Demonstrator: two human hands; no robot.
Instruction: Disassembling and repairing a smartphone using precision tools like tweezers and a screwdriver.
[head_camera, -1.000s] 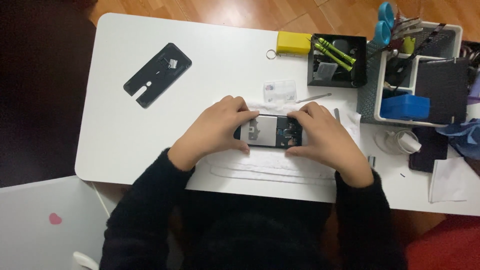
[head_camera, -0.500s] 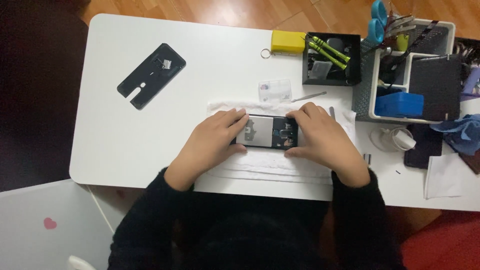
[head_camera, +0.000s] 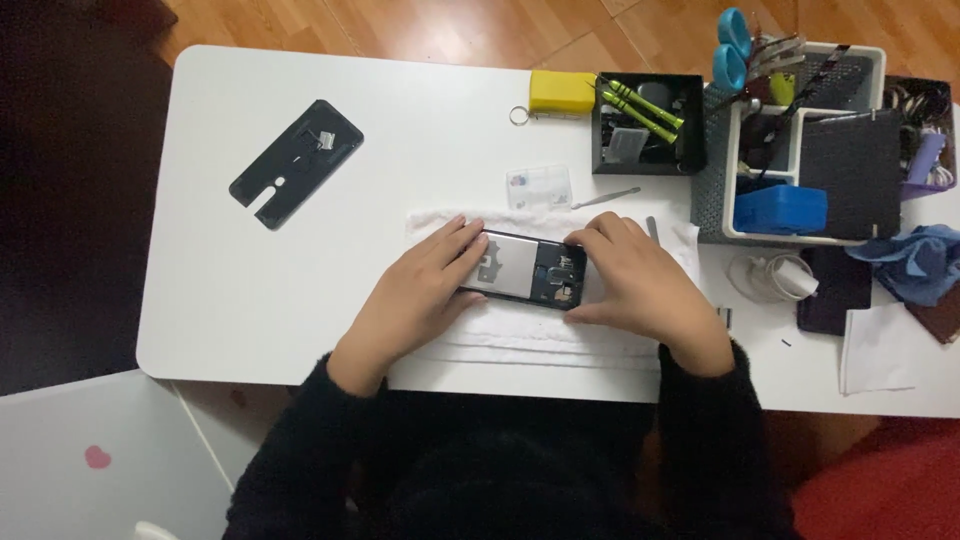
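An opened smartphone (head_camera: 525, 268) with its back removed lies on a white cloth (head_camera: 545, 325) on the white table (head_camera: 300, 250); its silver battery and dark circuit area show. My left hand (head_camera: 420, 295) holds the phone's left end, fingers resting on its edge. My right hand (head_camera: 635, 280) covers and grips the right end, fingers curled over the top edge. The phone's black back cover (head_camera: 295, 162) lies apart at the upper left of the table.
A small clear plastic case (head_camera: 538, 186) and metal tweezers (head_camera: 606, 197) lie just beyond the cloth. A yellow box (head_camera: 562, 92), a black tray with green tools (head_camera: 645, 122), a white organiser basket (head_camera: 800, 150) and a blue cloth (head_camera: 915, 260) crowd the right.
My hands have stayed on the phone, with the left fingers drawn back a little so more of the battery shows. The camera view has shifted slightly.
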